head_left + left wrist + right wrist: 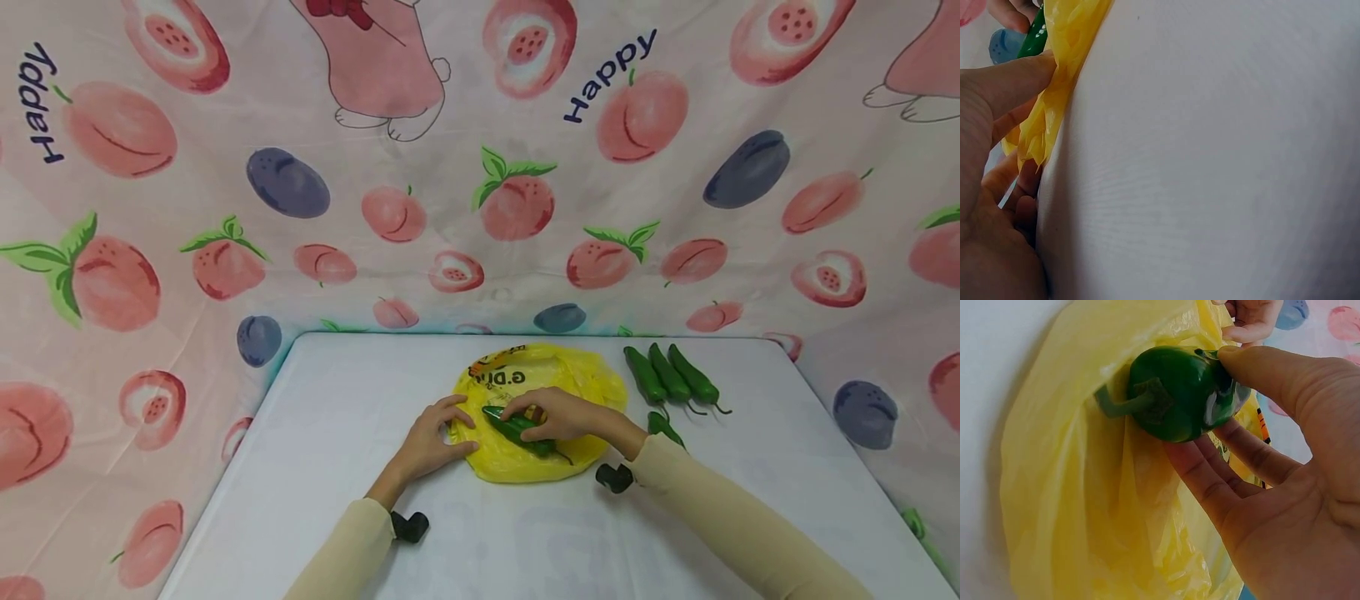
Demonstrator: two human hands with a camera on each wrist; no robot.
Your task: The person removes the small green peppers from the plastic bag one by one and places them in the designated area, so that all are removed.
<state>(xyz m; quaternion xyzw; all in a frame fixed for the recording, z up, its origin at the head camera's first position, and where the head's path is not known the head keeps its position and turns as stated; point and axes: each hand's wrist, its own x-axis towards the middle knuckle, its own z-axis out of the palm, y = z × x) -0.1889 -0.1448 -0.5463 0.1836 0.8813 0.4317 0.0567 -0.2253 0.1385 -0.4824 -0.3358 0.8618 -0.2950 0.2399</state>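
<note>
A yellow plastic bag (517,471) with printed lettering lies on the white table in the head view. Above it, my right hand (558,414) grips a glossy green chili pepper (517,429) between thumb and fingers. The right wrist view shows this pepper (1172,394) stem end first, with the thumb on one side and fingers beneath. At the bag's left edge, my left hand (435,437) holds the plastic, its thumb and curled fingers set apart along the rim. In the left wrist view, bunched yellow plastic (1054,106) lies against those fingers.
Right of the bag, three green peppers (675,375) lie side by side near the table's back edge. Another pepper (664,428) lies nearer, partly hidden by the right forearm. A fruit-patterned cloth (450,208) hangs behind the white table (337,375).
</note>
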